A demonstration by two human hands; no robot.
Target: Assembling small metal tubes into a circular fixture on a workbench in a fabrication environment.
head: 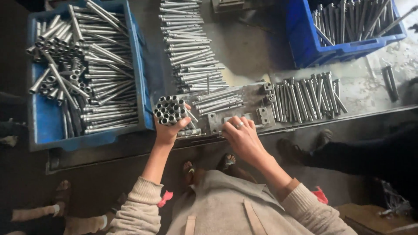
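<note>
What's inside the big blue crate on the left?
The crate holds metal tubes, some stacked lengthwise, others piled loosely. They cover most of its floor, so anything beneath them cannot be seen.

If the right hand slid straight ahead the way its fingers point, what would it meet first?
Probably the small metal block on the jig plate just beyond the right hand, then the loose rods; depth is unclear.

a beige knitted sweater is worn, its ribbed cuffs pushed up on both forearms. two flat tan straps are seen running down the front of the garment. a pale ring is worn on a finger of the right hand (242,134). the left hand (169,130) is bare of rings. open sandals are worn on the feet.
</note>
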